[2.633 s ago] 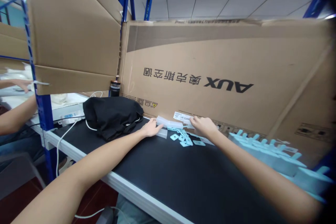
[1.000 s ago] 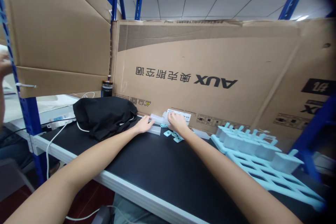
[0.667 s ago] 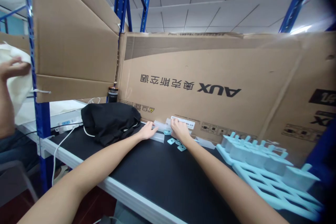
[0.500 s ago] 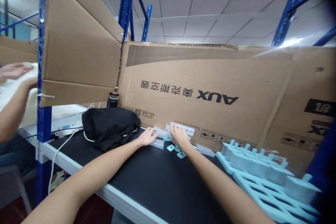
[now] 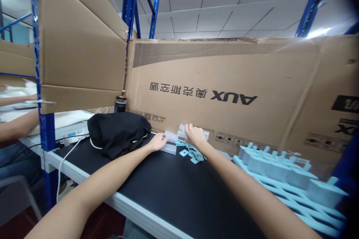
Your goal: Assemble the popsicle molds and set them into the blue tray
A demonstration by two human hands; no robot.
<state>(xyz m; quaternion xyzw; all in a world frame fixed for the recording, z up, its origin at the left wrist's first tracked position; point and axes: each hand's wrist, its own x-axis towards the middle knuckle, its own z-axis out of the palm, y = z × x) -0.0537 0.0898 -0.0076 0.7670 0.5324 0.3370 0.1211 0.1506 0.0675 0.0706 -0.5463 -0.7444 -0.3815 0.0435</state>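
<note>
At the back of the black tabletop, my right hand (image 5: 195, 136) is closed on a translucent plastic bag (image 5: 182, 130) with a white label, held up near the cardboard. Right below it lies a loose pile of small light-blue flat pieces (image 5: 193, 154), some with holes. My left hand (image 5: 158, 142) rests just left of the pile, fingers stretched toward other flat clear plastic bags (image 5: 169, 148) and touching or nearly touching their edge. The inside of the held bag is hidden by my right hand.
A light-blue rack with several blocky moulds with handles (image 5: 280, 168) stands at right. Black cloth (image 5: 117, 134) lies at left, a dark jar (image 5: 120, 104) behind it. Cardboard (image 5: 224, 67) walls the back. Another person's arm (image 5: 19, 125) shows beyond the blue post (image 5: 46, 138).
More light-blue pieces now lie in the pile under my right hand, which has risen slightly with the bag. The white label shows less. My left hand stays near the same place.
</note>
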